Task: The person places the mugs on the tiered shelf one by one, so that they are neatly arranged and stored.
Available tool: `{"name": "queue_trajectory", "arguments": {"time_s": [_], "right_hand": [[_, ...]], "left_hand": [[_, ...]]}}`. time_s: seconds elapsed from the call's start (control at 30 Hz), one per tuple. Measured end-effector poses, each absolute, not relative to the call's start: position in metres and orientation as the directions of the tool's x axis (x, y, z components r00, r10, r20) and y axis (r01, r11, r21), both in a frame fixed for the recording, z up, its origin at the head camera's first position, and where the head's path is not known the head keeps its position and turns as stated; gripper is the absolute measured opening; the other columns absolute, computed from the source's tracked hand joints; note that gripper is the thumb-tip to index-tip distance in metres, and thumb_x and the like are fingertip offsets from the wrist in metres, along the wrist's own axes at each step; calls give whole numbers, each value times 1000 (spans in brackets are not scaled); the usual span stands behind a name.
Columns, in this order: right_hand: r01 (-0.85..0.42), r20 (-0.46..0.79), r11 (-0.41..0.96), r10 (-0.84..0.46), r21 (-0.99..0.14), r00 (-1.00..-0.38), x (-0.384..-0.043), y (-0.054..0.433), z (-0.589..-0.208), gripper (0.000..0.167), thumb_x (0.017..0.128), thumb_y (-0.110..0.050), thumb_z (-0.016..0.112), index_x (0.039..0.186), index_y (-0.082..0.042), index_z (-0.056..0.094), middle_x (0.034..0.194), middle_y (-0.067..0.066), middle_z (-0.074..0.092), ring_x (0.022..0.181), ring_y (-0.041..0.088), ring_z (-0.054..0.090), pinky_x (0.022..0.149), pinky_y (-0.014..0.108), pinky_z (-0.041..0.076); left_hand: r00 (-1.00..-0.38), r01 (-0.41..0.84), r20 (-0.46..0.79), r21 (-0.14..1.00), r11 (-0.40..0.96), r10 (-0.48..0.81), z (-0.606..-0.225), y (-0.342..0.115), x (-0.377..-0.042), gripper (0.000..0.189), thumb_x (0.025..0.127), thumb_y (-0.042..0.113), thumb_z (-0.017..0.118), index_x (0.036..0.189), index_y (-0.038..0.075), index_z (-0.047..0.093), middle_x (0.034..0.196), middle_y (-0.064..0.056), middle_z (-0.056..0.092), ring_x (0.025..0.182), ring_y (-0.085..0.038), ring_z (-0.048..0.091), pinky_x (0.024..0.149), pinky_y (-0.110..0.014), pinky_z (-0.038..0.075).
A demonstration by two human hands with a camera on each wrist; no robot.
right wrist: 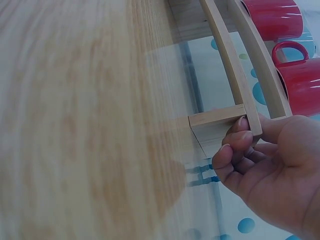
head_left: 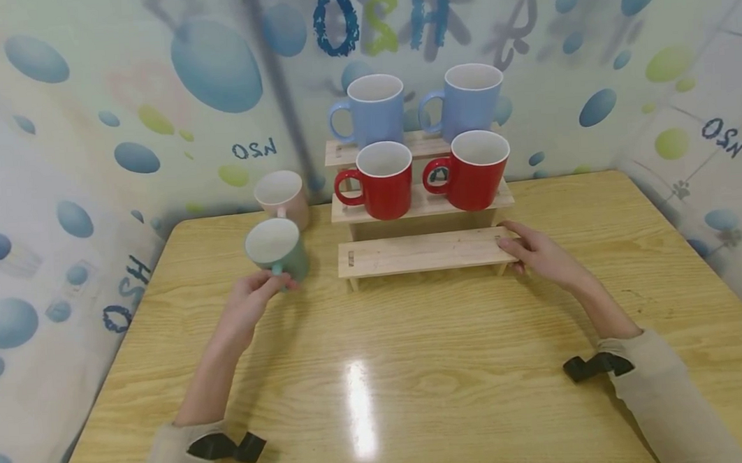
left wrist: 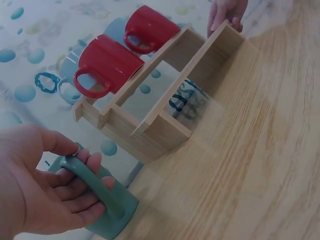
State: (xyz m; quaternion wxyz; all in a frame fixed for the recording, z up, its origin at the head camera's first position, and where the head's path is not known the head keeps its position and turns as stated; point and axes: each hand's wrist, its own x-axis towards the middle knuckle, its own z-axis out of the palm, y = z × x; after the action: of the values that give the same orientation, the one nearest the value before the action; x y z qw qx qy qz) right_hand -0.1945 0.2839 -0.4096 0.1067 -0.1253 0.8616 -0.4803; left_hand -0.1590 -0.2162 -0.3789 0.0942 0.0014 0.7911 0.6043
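Observation:
A green mug [head_left: 292, 258] stands at the left of the table, and my left hand [head_left: 258, 300] grips its handle. In the left wrist view the fingers curl through the green handle [left wrist: 95, 182]. My right hand [head_left: 545, 254] pinches the right end of the lowest step of a three-step wooden rack [head_left: 425, 252], thumb on top and fingers beneath. Two red mugs [head_left: 389, 188] [head_left: 475, 177] sit on the middle step, handles to the left. Two light blue mugs [head_left: 379, 116] [head_left: 470, 107] stand on the top step, partly hidden by the red ones.
A pale pink mug [head_left: 295, 206] stands just behind the green one, near the back edge of the wooden table [head_left: 416, 369]. Behind and beside the table hang patterned walls [head_left: 131, 97] with blue and green spots. The rack stands near the back wall.

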Motion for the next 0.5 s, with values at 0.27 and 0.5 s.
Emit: {"name": "queue_trajectory", "arguments": {"time_s": [0.27,0.5], "right_hand": [[-115,-66,516,-318,-849,-946,-194,284,-409,61,108,-25,46,155,7,21,72,8,49,65,16,52,61,29,45],[-116,-64,517,-317,-848,-946,-194,283,-409,61,108,-25,46,155,6,22,71,7,49,65,15,53,62,29,46]], "left_hand": [[-987,-158,-163,970,186,9,-375,-219,-160,24,103,23,53,83,11,60,92,0,62,133,-37,41,117,-63,7],[-979,-143,-120,980,138,-164,-370,-216,-161,26,101,19,47,77,9,48,79,1,47,99,-22,44,106,-48,24]]}}
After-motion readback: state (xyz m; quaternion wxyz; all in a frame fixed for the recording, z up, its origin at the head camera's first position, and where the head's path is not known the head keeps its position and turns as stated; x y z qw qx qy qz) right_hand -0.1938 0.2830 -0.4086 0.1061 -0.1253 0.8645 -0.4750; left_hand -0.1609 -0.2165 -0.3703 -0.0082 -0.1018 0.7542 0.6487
